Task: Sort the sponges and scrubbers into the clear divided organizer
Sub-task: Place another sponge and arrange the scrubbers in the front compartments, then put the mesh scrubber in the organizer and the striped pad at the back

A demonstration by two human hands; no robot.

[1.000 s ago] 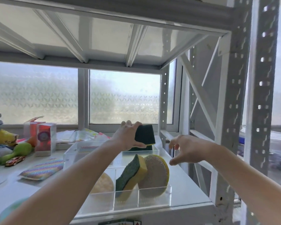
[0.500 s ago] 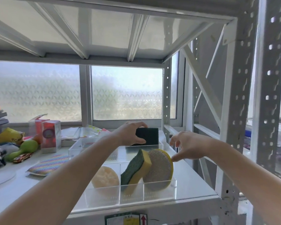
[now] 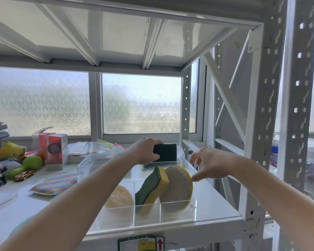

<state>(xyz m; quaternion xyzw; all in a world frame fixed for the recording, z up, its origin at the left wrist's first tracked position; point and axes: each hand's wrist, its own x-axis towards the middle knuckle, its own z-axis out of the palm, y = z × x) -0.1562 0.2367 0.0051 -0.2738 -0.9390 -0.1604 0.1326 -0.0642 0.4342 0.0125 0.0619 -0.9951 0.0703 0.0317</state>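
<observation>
Left hand [image 3: 143, 151] grips a dark green scrubber block [image 3: 166, 152] by its end, poised over a rear compartment of the clear divided organizer [image 3: 195, 208]; probably light, compressible, best pinched across its short sides. Front compartments hold a pale round sponge [image 3: 119, 197], a green-and-yellow sponge [image 3: 150, 187] and a round scrubber [image 3: 178, 187]. Right hand [image 3: 214, 163] hovers unclenched, empty, thumb near the scrubber's rim. A striped sponge [image 3: 55, 182] lies unsorted on the shelf.

Hidden and cut-off parts

The left hand [image 3: 145, 151] covers the dark scrubber's [image 3: 168, 152] left end; its base sits behind the organizer [image 3: 178, 207] wall. Left-side clutter is blurred, edge-cropped.
</observation>
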